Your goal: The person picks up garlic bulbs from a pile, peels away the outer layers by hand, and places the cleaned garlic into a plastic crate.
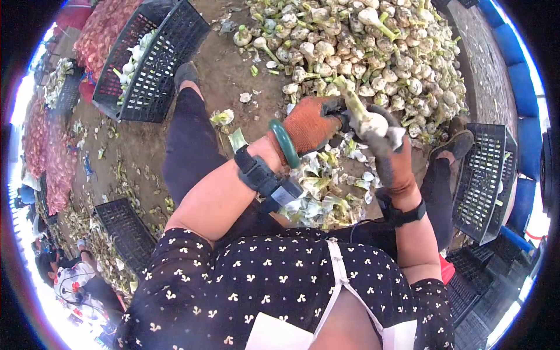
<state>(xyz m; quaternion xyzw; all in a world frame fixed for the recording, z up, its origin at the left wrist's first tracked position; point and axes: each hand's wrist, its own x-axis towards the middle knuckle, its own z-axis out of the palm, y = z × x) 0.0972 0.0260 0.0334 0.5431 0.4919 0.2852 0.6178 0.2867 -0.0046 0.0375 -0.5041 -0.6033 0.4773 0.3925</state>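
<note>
My right hand (pixel 392 160), in an orange glove with dark, dirty fingers, grips a garlic bulb (pixel 368 121). Its thick green-white stem points up and to the left. My left hand (pixel 312 125), gloved the same way, is closed just left of the bulb. Its dark fingertips are curled close to the stem, and what they hold, if anything, I cannot make out. Below both hands, a heap of peeled garlic skins and leaves (pixel 326 201) lies between my legs. Beyond them rises a big pile of untrimmed garlic (pixel 379 55).
A black crate (pixel 157 64) holding garlic stands tilted at the upper left, and another crate (pixel 481 181) is by my right foot. Red net sacks (pixel 108 38) sit at the far left. Another person (pixel 79 286) is at the lower left. Scraps litter the dirt floor.
</note>
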